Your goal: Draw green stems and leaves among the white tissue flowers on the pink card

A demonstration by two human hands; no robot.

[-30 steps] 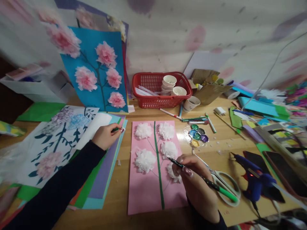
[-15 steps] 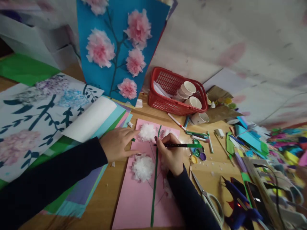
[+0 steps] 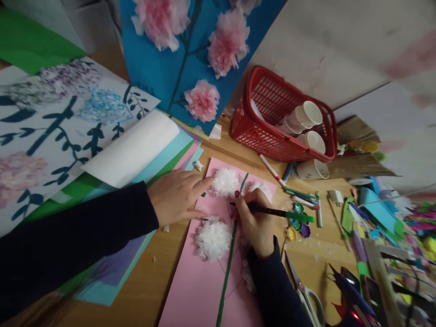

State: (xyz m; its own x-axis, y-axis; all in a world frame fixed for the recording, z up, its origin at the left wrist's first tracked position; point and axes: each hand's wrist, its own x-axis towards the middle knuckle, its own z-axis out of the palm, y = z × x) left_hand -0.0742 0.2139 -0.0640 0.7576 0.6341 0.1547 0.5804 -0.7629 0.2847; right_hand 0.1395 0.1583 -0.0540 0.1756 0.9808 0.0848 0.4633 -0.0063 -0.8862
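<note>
My right hand (image 3: 257, 220) grips a black marker (image 3: 279, 211) with a green end, its tip at the pink sheet (image 3: 194, 281) left of a painted green stem (image 3: 227, 270). My left hand (image 3: 179, 195) rests with fingers spread at the sheet's left edge, thumb near a white paper flower (image 3: 213, 238) and forefinger by another white flower (image 3: 225, 181). A small green piece (image 3: 203, 194) shows under the left fingers; whether they hold it cannot be told. Thin pencil lines branch from the stem. More white flowers are partly hidden behind my right hand and sleeve.
A red basket (image 3: 252, 122) with paper cups stands behind. Right of the sheet lie paint pots (image 3: 296, 222), pens, scissors (image 3: 301, 286) and a glue gun (image 3: 354, 290). Coloured papers and a flower picture (image 3: 112, 150) lie left; a blue flower board (image 3: 146, 68) stands at the back.
The view has moved closer and shifted, so things sit differently in it. The marker's tip has moved slightly away from the stem, to its left. My left hand still rests on the sheet's edge.
</note>
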